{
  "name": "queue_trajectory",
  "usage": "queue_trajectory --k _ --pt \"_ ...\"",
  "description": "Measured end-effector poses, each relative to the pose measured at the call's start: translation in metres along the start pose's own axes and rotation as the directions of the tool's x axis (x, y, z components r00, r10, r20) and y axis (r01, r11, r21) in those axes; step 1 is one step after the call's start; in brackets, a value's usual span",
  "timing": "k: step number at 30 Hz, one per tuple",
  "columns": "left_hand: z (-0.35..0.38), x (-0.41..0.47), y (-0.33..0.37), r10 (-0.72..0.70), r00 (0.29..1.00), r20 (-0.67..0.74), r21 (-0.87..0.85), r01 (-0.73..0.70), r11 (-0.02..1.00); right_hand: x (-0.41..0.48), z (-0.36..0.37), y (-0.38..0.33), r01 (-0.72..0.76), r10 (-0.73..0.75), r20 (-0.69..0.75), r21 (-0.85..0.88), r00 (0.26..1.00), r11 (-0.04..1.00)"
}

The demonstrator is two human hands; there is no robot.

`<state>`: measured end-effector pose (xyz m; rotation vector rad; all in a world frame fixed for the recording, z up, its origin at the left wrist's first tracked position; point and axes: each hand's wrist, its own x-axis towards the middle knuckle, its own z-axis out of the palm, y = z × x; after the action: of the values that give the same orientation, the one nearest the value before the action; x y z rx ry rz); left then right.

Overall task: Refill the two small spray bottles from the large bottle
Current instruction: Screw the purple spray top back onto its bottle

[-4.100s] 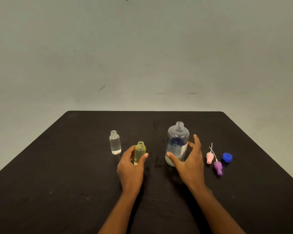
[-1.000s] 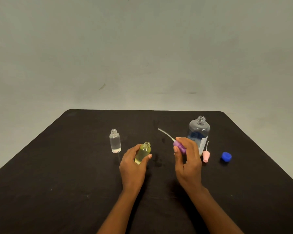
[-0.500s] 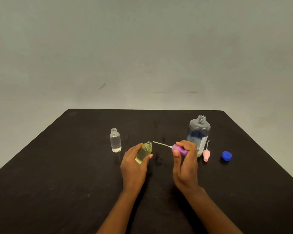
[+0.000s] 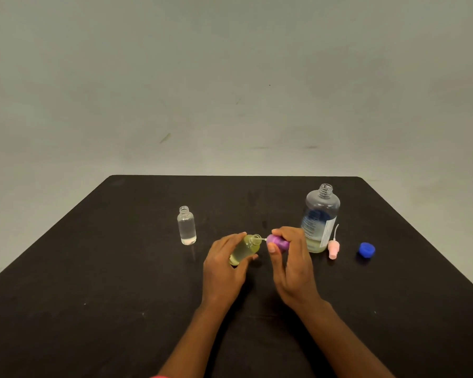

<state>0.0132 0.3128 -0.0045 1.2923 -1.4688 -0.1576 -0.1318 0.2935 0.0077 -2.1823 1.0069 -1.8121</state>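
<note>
Since half-second ago dip tube has entered yellow bottle (image 4: 245, 248) mouth; left hand (image 4: 224, 264) grips bottle tilted right; right hand (image 4: 291, 264) pinches purple sprayer (image 4: 277, 242) (axis level, pointing left).

Black table (image 4: 120, 268), pale scuffed wall (image 4: 230, 77)

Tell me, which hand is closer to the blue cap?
The right. The right hand, pinching the purple spray top, sits to the left of the blue cap. The left hand, gripping the yellow bottle, is farther left, beyond the right hand.
</note>
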Motion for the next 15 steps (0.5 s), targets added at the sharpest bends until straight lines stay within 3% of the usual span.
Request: queue_trajectory --k 9,15 --pt "0.0003 -0.0028 0.0024 0.097 0.993 0.062 -0.024 -0.096 0.995 -0.0048 0.0009 0.0031 -0.063 0.056 0.133 0.042 0.989 0.997" --pt "-0.0001 -0.0024 0.0036 0.107 0.992 0.065 -0.038 -0.104 0.994 -0.0052 0.0019 0.0029 -0.093 0.082 0.143 0.071 0.986 0.993"
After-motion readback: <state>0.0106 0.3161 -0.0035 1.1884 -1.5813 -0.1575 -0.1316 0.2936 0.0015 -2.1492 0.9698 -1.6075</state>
